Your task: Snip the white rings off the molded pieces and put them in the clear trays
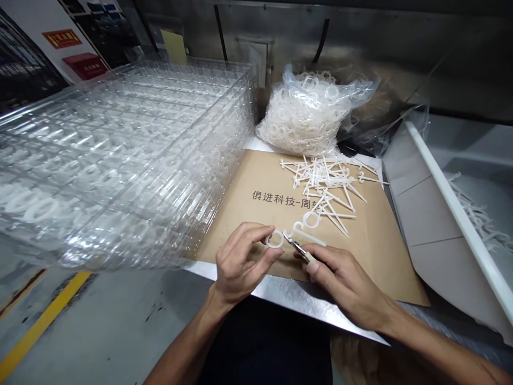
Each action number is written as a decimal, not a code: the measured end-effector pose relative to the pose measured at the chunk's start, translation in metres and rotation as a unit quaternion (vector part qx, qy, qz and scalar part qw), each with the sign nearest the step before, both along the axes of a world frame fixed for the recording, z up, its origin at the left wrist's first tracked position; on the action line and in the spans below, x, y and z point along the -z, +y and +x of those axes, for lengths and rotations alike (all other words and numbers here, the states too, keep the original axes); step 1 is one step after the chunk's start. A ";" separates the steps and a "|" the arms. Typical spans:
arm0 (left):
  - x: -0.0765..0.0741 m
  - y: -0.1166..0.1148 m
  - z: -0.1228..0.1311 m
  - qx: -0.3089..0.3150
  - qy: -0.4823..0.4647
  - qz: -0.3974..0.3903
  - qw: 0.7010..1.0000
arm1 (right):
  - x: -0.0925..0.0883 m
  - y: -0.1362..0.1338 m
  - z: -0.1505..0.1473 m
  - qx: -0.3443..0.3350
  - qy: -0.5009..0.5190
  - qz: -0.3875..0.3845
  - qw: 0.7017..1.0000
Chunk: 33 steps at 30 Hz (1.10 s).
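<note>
Between the thumb and fingers of my left hand (242, 259) is one ring of a white plastic molded part (298, 229), which has a ring at each end and a straight stem. My right hand (344, 280) is closed around a pair of small nippers (296, 247). Their metal jaws reach the part just beside the ring in my left hand; whether the blades are closed on it I cannot tell. Beneath both hands lies a brown cardboard sheet (240, 200) with printed characters. Beyond them a loose heap of white plastic sprues (324, 179) is spread on the cardboard.
Stacked clear plastic trays (132, 144) fill the left side. A clear bag of white rings (304, 112) stands at the back. On the right, a pale bin (449, 187) holds more white pieces (476, 219). The metal table edge (296, 297) runs in front of me.
</note>
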<state>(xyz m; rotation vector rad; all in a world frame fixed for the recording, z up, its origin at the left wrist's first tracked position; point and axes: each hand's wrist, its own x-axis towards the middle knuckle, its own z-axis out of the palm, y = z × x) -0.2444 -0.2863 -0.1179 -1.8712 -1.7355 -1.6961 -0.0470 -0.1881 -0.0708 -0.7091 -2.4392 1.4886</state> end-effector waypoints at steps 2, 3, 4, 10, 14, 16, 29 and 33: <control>0.001 0.000 0.000 0.000 -0.002 -0.002 1.000 | 0.000 0.000 0.000 0.000 -0.001 -0.001 1.000; 0.001 0.000 0.000 0.000 -0.003 -0.003 1.000 | 0.000 0.000 0.000 0.000 0.000 -0.001 1.000; 0.001 0.000 0.000 0.000 -0.004 -0.003 1.000 | 0.000 0.001 0.000 0.000 0.001 -0.002 1.000; 0.002 -0.001 0.000 0.006 -0.004 -0.003 1.000 | 0.003 0.001 -0.001 0.003 0.002 0.001 1.000; 0.002 -0.001 0.000 0.014 0.000 0.003 1.000 | 0.004 0.000 -0.001 0.001 0.005 -0.003 1.000; 0.001 -0.001 0.000 0.013 0.001 0.001 1.000 | 0.004 0.000 0.000 0.000 0.005 -0.005 1.000; 0.002 0.002 0.001 0.025 -0.001 -0.002 1.000 | 0.008 -0.002 0.000 -0.010 -0.015 0.039 0.999; 0.001 0.003 0.001 0.026 -0.015 -0.021 0.999 | 0.012 -0.001 -0.001 -0.002 -0.032 0.053 0.998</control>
